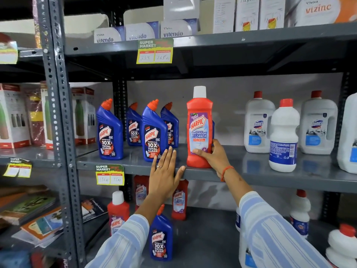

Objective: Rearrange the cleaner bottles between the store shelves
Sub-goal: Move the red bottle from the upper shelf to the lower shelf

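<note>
- While the right hand [211, 154] clasps the red Harpic bathroom cleaner bottle [199, 130] low on its rigid, likely slick body, it stands upright.
- Left hand [164, 176], beside that bottle, fingers [170, 157] spread, holding nothing.

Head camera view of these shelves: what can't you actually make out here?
- Two red bottles on the lower shelf: the left hand and forearm cover one and part of the other.
- Something blue behind the red bathroom cleaner bottle held by the right hand: only a sliver shows.
- Big white jug: cut off by the right edge.
- Handwritten prices on the yellow tag: too small to read surely.
</note>
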Demonstrator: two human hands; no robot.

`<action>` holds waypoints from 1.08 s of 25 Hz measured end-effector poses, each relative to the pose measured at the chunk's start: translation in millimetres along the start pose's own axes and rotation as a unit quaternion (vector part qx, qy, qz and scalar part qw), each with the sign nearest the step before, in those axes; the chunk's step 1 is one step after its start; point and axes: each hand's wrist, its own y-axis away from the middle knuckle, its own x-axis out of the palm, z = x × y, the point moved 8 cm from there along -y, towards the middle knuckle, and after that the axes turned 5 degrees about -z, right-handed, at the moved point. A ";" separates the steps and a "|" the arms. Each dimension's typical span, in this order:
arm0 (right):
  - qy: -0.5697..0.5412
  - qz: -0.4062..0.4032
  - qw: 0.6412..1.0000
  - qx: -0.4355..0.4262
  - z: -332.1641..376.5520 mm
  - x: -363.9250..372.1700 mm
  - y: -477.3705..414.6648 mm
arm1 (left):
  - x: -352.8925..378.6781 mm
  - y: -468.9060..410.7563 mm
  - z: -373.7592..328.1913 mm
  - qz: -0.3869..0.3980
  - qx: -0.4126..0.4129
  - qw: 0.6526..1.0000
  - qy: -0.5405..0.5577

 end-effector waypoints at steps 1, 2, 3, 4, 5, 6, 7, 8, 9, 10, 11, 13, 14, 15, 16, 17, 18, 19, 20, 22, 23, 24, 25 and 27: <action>0.002 -0.004 1.000 -0.007 6.0 -1.8 7.7 | -1.8 0.7 -0.8 -0.004 0.001 1.000 0.002; 0.003 -0.007 1.000 -0.013 10.6 -3.3 14.9 | -4.0 2.6 -1.4 -0.012 -0.001 1.000 0.002; 0.006 -0.010 1.000 -0.016 16.0 -5.3 23.6 | -6.0 5.7 -1.0 -0.021 -0.007 1.000 0.003; 0.003 -0.012 1.000 -0.020 19.3 -7.6 32.7 | -8.0 10.7 -0.7 -0.029 -0.016 0.999 0.005; -0.001 -0.011 1.000 -0.024 22.7 -9.5 43.5 | -9.4 17.1 -0.1 -0.038 -0.025 0.999 0.009; -0.011 -0.007 1.000 -0.025 23.4 -10.3 55.1 | -10.7 23.8 0.2 -0.048 -0.030 0.998 0.013; -0.018 0.000 1.000 -0.023 21.3 -10.0 67.7 | -12.5 30.2 -0.1 -0.057 -0.031 0.998 0.019; -0.024 0.006 1.000 -0.019 16.5 -8.7 80.9 | -14.4 36.5 0.0 -0.062 -0.032 0.997 0.027; -0.030 0.010 0.999 -0.014 10.4 -6.9 94.3 | -15.9 42.3 1.9 -0.066 -0.032 0.997 0.034; -0.040 0.015 0.999 -0.012 2.4 -3.7 106.8 | -16.6 48.8 6.8 -0.068 -0.036 0.996 0.038; -0.047 0.020 0.999 -0.010 -7.3 0.5 117.5 | -16.0 56.6 14.3 -0.067 -0.045 0.996 0.041; -0.052 0.029 0.998 -0.002 -30.3 10.6 133.9 | -11.2 77.0 32.9 -0.050 -0.068 0.996 0.038; -0.049 0.035 0.998 0.003 -42.7 16.2 139.9 | -6.6 89.1 41.9 -0.037 -0.076 0.996 0.032; -0.044 0.043 0.998 0.009 -55.3 22.6 145.4 | -0.2 102.0 50.8 -0.020 -0.082 0.996 0.027; -0.040 0.049 0.998 0.017 -69.8 29.9 150.5 | 7.1 115.5 59.8 -0.003 -0.087 0.996 0.024; -0.035 0.052 0.998 0.023 -82.6 35.0 154.1 | 14.0 125.9 67.1 0.014 -0.090 0.996 0.023; -0.031 0.054 0.998 0.032 -97.5 41.3 159.1 | 22.2 138.2 75.4 0.032 -0.093 0.995 0.020; -0.028 0.055 0.997 0.042 -111.1 46.3 163.1 | 31.3 150.0 82.7 0.051 -0.098 0.994 0.017; -0.027 0.058 0.997 0.052 -124.8 51.2 166.5 | 41.1 162.7 89.6 0.070 -0.103 0.992 0.016; -0.020 0.067 0.994 0.080 -154.6 60.5 172.0 | 62.9 190.8 100.4 0.119 -0.115 0.986 0.016; -0.013 0.070 0.993 0.093 -169.1 63.9 174.7 | 75.7 206.2 104.6 0.147 -0.116 0.982 0.017; -0.005 0.071 0.992 0.103 -182.3 65.9 176.8 | 87.0 220.8 108.2 0.167 -0.118 0.979 0.017; 0.000 0.070 0.991 0.111 -193.5 66.7 178.4 | 96.0 233.0 111.1 0.184 -0.120 0.975 0.017; -0.005 0.066 0.987 0.145 -223.7 66.8 180.4 | 116.2 256.6 112.5 0.237 -0.115 0.965 0.017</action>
